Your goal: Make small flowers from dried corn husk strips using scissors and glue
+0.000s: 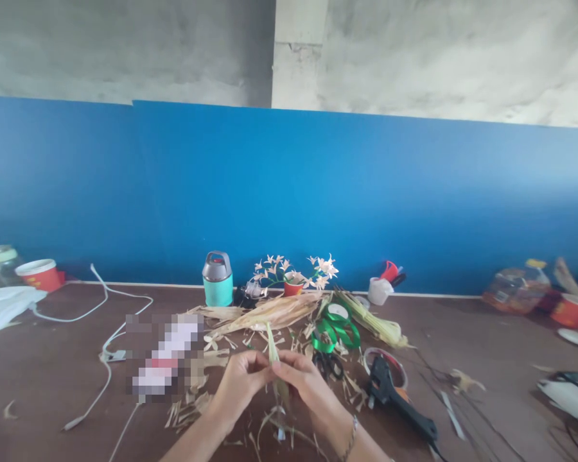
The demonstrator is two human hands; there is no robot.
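Head view, left hand [241, 380] and right hand [304, 380] both pinching narrow pale-green husk strip [271, 345] mid-length, tip jutting above grip, lower end below, black plastic glue gun [401, 405] at right.

At lower centre, a pale-green tapering husk [272, 348] was held left of a black pistol-shaped plastic glue gun [404, 409].

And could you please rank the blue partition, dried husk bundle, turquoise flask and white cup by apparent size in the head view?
1. Blue partition
2. Dried husk bundle
3. Turquoise flask
4. White cup
These are apparent sizes only.
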